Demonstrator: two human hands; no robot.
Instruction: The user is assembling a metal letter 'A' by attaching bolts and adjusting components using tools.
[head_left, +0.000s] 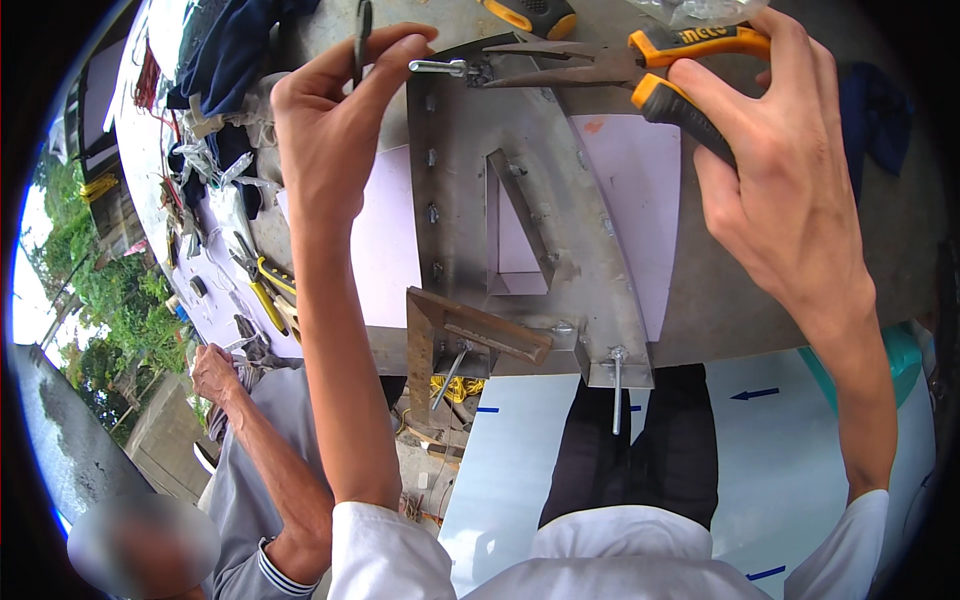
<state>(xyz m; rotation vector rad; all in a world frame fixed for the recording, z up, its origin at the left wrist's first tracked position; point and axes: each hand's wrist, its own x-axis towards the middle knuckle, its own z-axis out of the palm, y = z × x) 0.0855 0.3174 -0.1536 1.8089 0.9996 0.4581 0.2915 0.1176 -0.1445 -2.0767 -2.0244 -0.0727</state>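
Long-nose pliers point(690, 85) with orange-and-black handles are gripped in my right hand point(785, 150). Their jaws are parted around the welded foot of a short silver rod point(438, 67); whether they touch it I cannot tell. My left hand point(335, 130) pinches a slim dark stick-like tool point(362, 40), with its fingertips close to that rod. Below lies a grey sheet-metal piece shaped like a letter A point(460, 200), with a triangular opening and weld spots along its walls. Two more rods, a threaded rod point(617, 390) and a thinner rod point(452, 375), stick out at its near end.
A rusty angled metal piece point(425, 335) rests on the near left corner. Yellow-handled pliers point(265, 295), dark cloth point(230, 60) and wires lie leftward. An orange-and-black tool handle point(535, 15) and clear plastic point(700, 10) are at the far edge. Another person point(270, 450) sits at left.
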